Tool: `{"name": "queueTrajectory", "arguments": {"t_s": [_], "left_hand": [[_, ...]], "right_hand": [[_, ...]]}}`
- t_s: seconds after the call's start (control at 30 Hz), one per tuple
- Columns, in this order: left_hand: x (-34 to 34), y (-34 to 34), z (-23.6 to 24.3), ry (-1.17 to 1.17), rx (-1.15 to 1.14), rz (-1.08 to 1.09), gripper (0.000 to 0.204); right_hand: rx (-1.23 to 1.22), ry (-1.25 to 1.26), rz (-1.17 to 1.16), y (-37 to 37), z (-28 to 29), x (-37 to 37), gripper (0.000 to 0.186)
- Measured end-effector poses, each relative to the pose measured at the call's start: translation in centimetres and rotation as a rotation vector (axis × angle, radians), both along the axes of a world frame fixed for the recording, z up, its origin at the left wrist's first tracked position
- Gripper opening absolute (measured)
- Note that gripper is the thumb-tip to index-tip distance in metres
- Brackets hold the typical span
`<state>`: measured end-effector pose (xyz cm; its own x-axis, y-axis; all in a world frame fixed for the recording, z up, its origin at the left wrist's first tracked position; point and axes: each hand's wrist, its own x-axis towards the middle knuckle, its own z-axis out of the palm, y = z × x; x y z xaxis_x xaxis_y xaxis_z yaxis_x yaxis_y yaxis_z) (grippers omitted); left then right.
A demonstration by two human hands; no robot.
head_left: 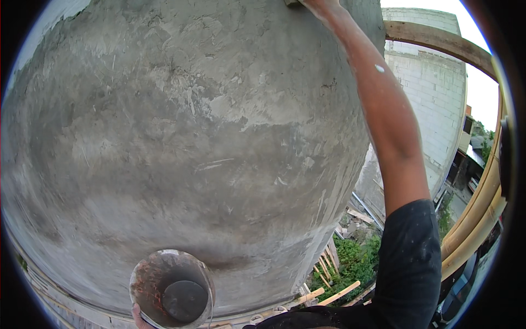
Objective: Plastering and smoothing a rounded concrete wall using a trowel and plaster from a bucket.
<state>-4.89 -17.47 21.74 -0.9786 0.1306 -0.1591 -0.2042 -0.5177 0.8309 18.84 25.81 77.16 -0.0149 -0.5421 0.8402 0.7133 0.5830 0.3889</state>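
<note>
A person in a dark short sleeve reaches up a grey plastered wall, the right hand near the wall's upper part and partly out of frame. Beside that hand, against the wall, shows just 1 corner of a tool; how firmly it is gripped cannot be told. In front of the wall's lower part, left of its middle, is an open bucket containing wet grey mortar. The left hand touches the bucket's outer left side; most of it is hidden, so whether it clamps cannot be told. The load is likely heavy and sloppy, the bucket stiff, its smeared rim perhaps slippery; the wire handle or 2 opposite sides would offer the surest hold. No brand, label or writing is legible on or around the wall.
</note>
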Motion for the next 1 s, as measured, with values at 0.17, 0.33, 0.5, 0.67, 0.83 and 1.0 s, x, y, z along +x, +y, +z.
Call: {"name": "queueTrajectory", "arguments": {"t_s": [0.17,0.33,0.5,0.67,0.83,1.0], "left_hand": [[-1.3,0.5,-1.8,-0.072,0.093,-0.047,0.047],[-1.6,-0.7,-2.8,0.015,0.086,-0.034,0.05],[-1.4,0.3,-1.3,-0.047,0.123,-0.073,0.049],[-1.4,-0.5,-2.5,0.033,0.084,-0.04,0.05],[-2.0,-0.6,-3.1,-0.036,0.105,-0.034,0.048],[-0.6,0.8,0.1,0.054,0.0,-0.049,0.042]], "right_hand": [[0.153,-0.058,-0.24,4.2,-5.0,0.9,0.032],[-0.036,-0.344,-0.103,0.8,-16.4,-0.8,0.033],[0.041,-0.109,-0.142,2.5,-7.3,1.6,0.029],[-0.201,0.104,-0.185,-0.2,1.8,2.9,0.026],[-0.049,-0.018,-0.18,3.4,-4.5,2.6,0.03],[-0.156,-0.294,-0.22,1.8,-18.1,1.7,0.036]]}}
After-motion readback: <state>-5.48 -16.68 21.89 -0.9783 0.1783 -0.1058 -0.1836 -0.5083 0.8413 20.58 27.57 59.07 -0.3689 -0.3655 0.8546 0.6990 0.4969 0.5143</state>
